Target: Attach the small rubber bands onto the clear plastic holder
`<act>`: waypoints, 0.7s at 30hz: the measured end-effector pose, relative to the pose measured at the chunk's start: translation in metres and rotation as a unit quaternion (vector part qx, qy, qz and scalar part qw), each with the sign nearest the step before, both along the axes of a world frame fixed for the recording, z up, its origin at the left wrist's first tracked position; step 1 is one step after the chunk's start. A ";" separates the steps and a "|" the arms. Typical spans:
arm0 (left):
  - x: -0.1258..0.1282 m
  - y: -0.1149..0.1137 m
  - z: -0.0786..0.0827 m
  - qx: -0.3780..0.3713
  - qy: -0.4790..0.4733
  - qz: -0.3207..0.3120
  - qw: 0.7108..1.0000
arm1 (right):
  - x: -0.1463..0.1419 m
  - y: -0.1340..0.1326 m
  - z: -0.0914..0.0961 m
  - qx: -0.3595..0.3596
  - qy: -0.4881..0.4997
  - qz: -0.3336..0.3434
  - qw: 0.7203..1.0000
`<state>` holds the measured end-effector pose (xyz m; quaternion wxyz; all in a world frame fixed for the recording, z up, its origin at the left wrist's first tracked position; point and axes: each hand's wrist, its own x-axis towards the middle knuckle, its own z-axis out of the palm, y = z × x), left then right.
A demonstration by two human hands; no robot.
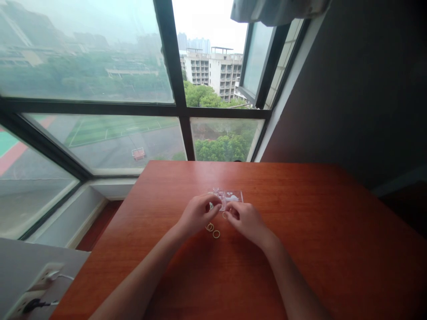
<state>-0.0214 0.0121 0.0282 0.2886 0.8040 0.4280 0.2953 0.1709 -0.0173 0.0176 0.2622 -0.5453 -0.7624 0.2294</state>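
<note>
A small clear plastic packet (pixel 231 195) with white printing lies on the reddish wooden table (pixel 316 231), just beyond both hands. My left hand (pixel 197 214) is curled, its fingertips pinched at the packet's near left corner on something too small to name. My right hand (pixel 245 218) is curled too, thumb and forefinger pinching a small yellowish ring (pixel 224 215) at the packet's near edge. Two more yellowish rings (pixel 212 230) lie on the table between my wrists, close to the left hand.
The table stands against a large window (pixel 100 89) with dark frames; a dark wall (pixel 360 89) is at the right. At the lower left a grey surface holds a power strip (pixel 36 289) with plugged-in cables. An open window sash (pixel 258 53) is at the upper right.
</note>
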 end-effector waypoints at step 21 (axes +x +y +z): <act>0.007 -0.003 0.005 -0.073 -0.029 -0.022 0.997 | -0.005 0.000 -0.006 0.077 -0.003 -0.043 0.996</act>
